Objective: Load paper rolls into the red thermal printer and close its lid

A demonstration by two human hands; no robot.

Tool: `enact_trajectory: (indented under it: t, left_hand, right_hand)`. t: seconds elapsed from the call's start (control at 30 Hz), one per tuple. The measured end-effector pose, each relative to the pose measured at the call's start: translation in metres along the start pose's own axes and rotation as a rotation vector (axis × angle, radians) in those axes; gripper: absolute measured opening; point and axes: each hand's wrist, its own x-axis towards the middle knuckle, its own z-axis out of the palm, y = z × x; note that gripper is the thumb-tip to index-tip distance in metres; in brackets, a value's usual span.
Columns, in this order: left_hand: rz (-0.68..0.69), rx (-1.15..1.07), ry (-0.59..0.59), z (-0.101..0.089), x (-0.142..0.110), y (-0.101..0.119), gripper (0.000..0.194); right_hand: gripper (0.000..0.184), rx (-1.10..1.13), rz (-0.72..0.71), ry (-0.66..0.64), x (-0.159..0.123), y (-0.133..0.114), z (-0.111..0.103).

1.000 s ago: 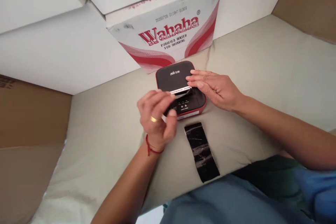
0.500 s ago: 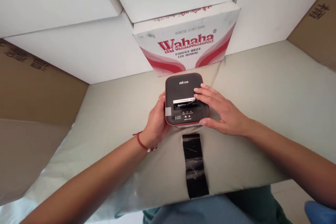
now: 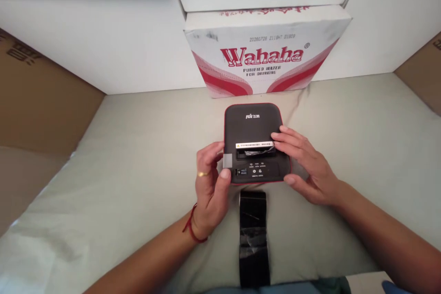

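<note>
A small black receipt printer [image 3: 254, 128] with a red rim sits on the cloth-covered surface in the middle. A white warning strip runs above its paper slot, and crumpled dark film shows in the slot. My left hand [image 3: 211, 183], with a ring and a red string bracelet, grips the left side; its thumb lies at the near left corner. On the other side, my right hand [image 3: 310, 165] holds the right edge, fingers at the top edge and thumb at the near corner. A strip of shiny black film [image 3: 254, 239] lies just in front of the printer.
Behind the printer stands a white and red water carton [image 3: 265, 62]. White boxes [image 3: 86, 41] form a wall at the back. Brown cardboard [image 3: 41, 101] bounds the left, and another brown carton [image 3: 420, 73] the right. Pale green cloth [image 3: 155, 138] covers the surface.
The view has shifted, so the printer appears lower and straighter. My left thumb has come round to its near left corner. My right fingers have slid outward from its top to the right edge.
</note>
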Motion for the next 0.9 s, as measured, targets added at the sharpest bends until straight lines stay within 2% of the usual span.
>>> enact_trajectory:
  t: [0.1,0.2,0.37,0.5,0.8,0.9]
  left_hand:
    - [0.257,0.193,-0.031,-0.012,0.005,0.001,0.036]
    - [0.37,0.237,-0.055,-0.021,0.011,0.002,0.037]
    - [0.443,0.338,-0.031,-0.027,0.015,0.004,0.039]
    - [0.525,0.404,-0.056,-0.027,0.017,0.006,0.046]
    - [0.511,0.403,0.002,-0.023,0.015,0.005,0.061]
    - [0.509,0.443,0.054,-0.025,0.015,0.006,0.066]
  right_hand:
    - [0.081,-0.042,-0.017,0.068,-0.003,-0.01,0.007]
    - [0.081,-0.067,-0.048,0.112,-0.004,-0.019,0.012]
    - [0.079,-0.134,-0.118,0.109,-0.005,-0.026,0.018]
    - [0.075,-0.174,-0.105,0.104,-0.008,-0.029,0.019]
    - [0.068,-0.175,-0.107,0.114,-0.009,-0.028,0.019]
    - [0.066,-0.223,-0.135,0.119,-0.006,-0.029,0.018]
